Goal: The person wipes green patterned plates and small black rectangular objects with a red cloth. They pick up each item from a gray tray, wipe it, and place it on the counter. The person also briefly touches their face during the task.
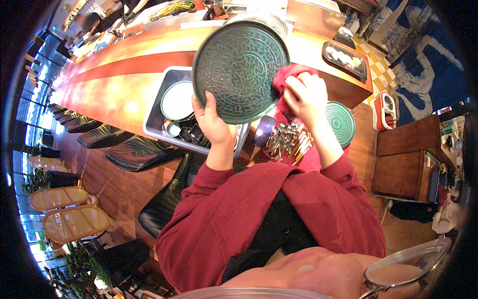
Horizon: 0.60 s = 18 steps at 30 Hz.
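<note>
A large round dark green plate [242, 71] with a textured, ringed surface is held up in front of me over the counter. My left hand [214, 121] grips its lower left rim, thumb on the face. In my right hand [306, 95] is a bunched red cloth [287, 76], pressed against the plate's right rim. Below the right hand lies a pile of metal cutlery [285, 140], beside a dark smartphone [264, 130]. A green ridged plate [340, 124] rests to the right of my right forearm, partly hidden by it.
Behind my left hand, a grey plastic bin [151, 119] holds a white plate [177, 101], a small cup [171, 128] and dark dishes. A black food tray [344, 59] sits on the raised counter [304, 50]. Black leather stools [140, 149] line the counter. A co-worker [89, 22] is at far left.
</note>
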{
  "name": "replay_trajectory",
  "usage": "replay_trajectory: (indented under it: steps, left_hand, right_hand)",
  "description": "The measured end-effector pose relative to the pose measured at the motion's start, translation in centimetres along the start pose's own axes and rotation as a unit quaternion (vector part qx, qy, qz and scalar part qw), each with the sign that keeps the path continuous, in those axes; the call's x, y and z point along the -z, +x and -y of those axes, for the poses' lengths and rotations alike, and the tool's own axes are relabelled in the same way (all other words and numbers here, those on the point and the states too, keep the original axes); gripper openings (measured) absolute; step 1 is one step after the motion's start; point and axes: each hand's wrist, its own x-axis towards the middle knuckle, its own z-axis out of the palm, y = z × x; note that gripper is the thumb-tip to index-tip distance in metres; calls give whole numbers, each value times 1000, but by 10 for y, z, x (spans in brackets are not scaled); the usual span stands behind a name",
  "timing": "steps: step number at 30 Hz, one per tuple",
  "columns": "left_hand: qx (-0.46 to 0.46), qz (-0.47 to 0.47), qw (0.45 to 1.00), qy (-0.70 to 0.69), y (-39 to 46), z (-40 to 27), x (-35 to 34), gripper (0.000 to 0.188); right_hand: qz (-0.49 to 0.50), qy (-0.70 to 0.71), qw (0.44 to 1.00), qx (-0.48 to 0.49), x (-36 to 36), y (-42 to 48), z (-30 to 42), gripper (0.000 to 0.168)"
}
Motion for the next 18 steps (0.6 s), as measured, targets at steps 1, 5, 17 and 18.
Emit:
replay_trajectory:
  steps: [1,5,17,18]
  left_hand:
    - [19,5,1000,10,0,4,1,27]
    - [140,15,989,41,-14,17,-11,15]
    - [85,53,992,-74,25,-4,31,41]
    - [108,52,989,-88,25,-1,35,42]
  right_hand:
    - [-30,-23,999,-7,-2,8,-12,18]
    - [-100,-31,994,-18,-5,57,0,29]
    - [53,133,989,-40,0,-57,16,41]
    - [-6,187,971,-147,-3,-63,9,50]
